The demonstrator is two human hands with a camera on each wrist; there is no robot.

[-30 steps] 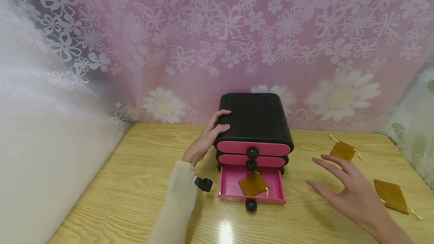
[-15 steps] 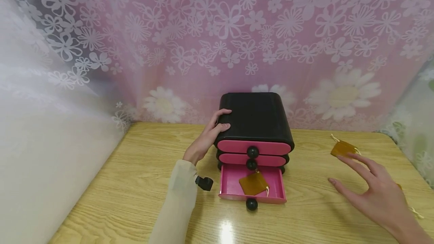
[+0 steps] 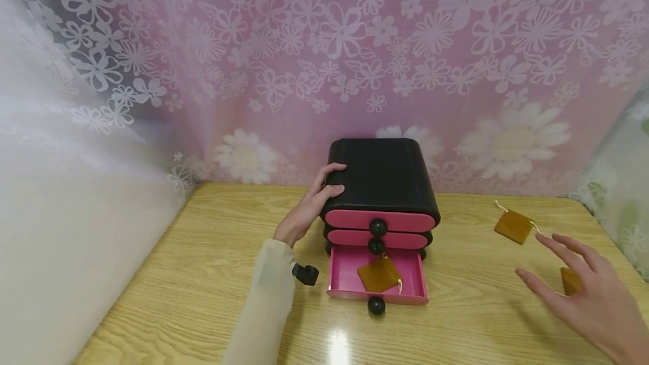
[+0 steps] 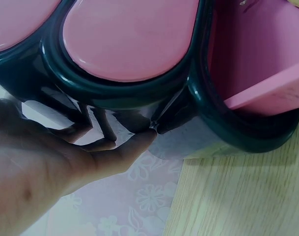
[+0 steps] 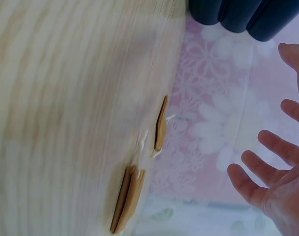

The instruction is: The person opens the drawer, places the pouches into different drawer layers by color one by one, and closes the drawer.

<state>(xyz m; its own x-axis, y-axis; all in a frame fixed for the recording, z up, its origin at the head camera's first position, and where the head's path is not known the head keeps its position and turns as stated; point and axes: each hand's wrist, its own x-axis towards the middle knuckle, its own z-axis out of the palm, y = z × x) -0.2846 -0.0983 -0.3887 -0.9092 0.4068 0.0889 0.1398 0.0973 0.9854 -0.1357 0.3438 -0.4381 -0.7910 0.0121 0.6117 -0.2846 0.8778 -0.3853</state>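
Note:
My left hand [image 3: 306, 210] grips the left side of a black mini drawer cabinet [image 3: 382, 176], thumb and a finger over its top edge; in the left wrist view other fingers [image 4: 124, 152] press its side. The bottom pink drawer [image 3: 341, 272] is pulled out, with a mustard drawstring pouch [image 3: 377, 276] lying in it. My right hand [image 3: 593, 294], fingers spread and holding nothing, hovers at the right over a second mustard pouch [image 3: 570, 282], hiding most of it. A third pouch [image 3: 513, 227] lies behind it, just beyond the fingertips.
Two upper pink drawers [image 3: 350, 219] with black ball knobs are closed. The wooden table [image 3: 203, 275] ends at a pink floral curtain [image 3: 284, 72] behind the cabinet. A white sheet [image 3: 76, 185] hangs on the left.
My right hand has moved to the right, away from the open drawer, and now covers most of the nearer pouch. The left hand, cabinet and drawer stay in place.

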